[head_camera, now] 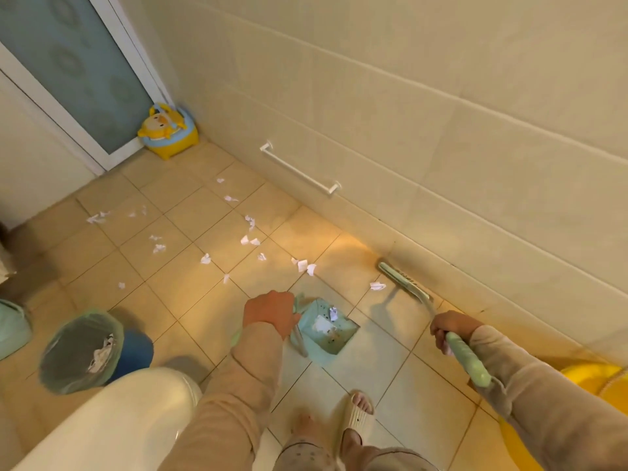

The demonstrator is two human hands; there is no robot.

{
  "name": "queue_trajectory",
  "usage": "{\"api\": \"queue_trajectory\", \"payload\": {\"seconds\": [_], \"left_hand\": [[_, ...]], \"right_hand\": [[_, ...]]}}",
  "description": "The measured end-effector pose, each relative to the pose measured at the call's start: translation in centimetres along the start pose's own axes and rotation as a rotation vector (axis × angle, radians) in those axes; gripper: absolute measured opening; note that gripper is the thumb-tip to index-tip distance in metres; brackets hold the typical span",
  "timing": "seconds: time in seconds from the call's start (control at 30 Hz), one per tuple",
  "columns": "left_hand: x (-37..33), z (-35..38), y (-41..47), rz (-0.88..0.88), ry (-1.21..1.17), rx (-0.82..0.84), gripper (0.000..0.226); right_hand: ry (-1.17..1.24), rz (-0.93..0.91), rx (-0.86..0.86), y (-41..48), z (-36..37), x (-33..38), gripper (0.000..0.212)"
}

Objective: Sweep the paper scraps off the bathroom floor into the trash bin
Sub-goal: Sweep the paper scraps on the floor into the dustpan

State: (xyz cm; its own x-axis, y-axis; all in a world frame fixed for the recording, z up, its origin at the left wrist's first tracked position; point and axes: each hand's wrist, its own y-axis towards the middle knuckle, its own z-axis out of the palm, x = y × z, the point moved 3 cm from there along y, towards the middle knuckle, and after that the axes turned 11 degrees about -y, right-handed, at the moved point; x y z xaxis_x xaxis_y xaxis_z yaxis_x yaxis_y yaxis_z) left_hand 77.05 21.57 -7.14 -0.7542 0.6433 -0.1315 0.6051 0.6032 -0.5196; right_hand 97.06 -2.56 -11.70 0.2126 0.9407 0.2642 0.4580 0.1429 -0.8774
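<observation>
Right hand (452,326) wrapped round broom handle (466,358). Broom head (404,282) at right wall (441,164), long axis along it. Nearest scrap (378,286) just left of head. Dustpan (323,331) near-left of scrap, gripped by left hand (270,314). Other scraps (244,240) scattered far-left. Trash bin (81,348) near-left.

A home bathroom: beige tiles cover the floor (190,277) and the wall (441,96) from 12 to 3 o'clock. A white toilet (112,419) curves in at 7 o'clock, a lined trash bin (81,348) stands at 8, a frosted-glass door (68,62) and a child's yellow potty (168,130) sit at 11, and a white rail (299,169) is fixed low on the wall at 12
</observation>
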Motion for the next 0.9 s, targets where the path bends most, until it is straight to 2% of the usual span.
{"api": "queue_trajectory", "payload": {"seconds": [0.17, 0.27, 0.47, 0.63, 0.7, 0.83, 0.9], "left_hand": [[-0.4, -1.7, 2.2, 0.002, 0.003, -0.003, 0.031], [-0.2, -1.9, 2.5, 0.005, 0.008, 0.006, 0.033], [0.4, -2.6, 3.2, 0.015, 0.019, -0.010, 0.031], [0.9, -3.2, 3.7, 0.006, 0.025, 0.012, 0.033], [1.2, -3.2, 3.5, 0.008, 0.024, 0.009, 0.032], [1.9, -3.2, 3.1, 0.023, 0.017, 0.001, 0.034], [2.6, -3.3, 2.8, 0.025, 0.005, 0.000, 0.036]], "right_hand": [[0.047, 0.025, 0.152, 0.3, 1.4, 0.1, 0.025], [0.098, 0.012, 0.171, -0.6, 3.2, -0.5, 0.025], [-0.145, 0.107, 0.353, -1.2, 6.7, -1.6, 0.038], [-0.011, 0.198, 0.500, -2.4, 5.9, -1.6, 0.055], [0.034, 0.195, 0.495, -2.9, 4.9, -1.4, 0.060], [0.106, 0.169, 0.422, -3.4, 4.2, -1.1, 0.055], [0.069, 0.164, 0.372, -3.6, 4.2, -0.1, 0.049]]}}
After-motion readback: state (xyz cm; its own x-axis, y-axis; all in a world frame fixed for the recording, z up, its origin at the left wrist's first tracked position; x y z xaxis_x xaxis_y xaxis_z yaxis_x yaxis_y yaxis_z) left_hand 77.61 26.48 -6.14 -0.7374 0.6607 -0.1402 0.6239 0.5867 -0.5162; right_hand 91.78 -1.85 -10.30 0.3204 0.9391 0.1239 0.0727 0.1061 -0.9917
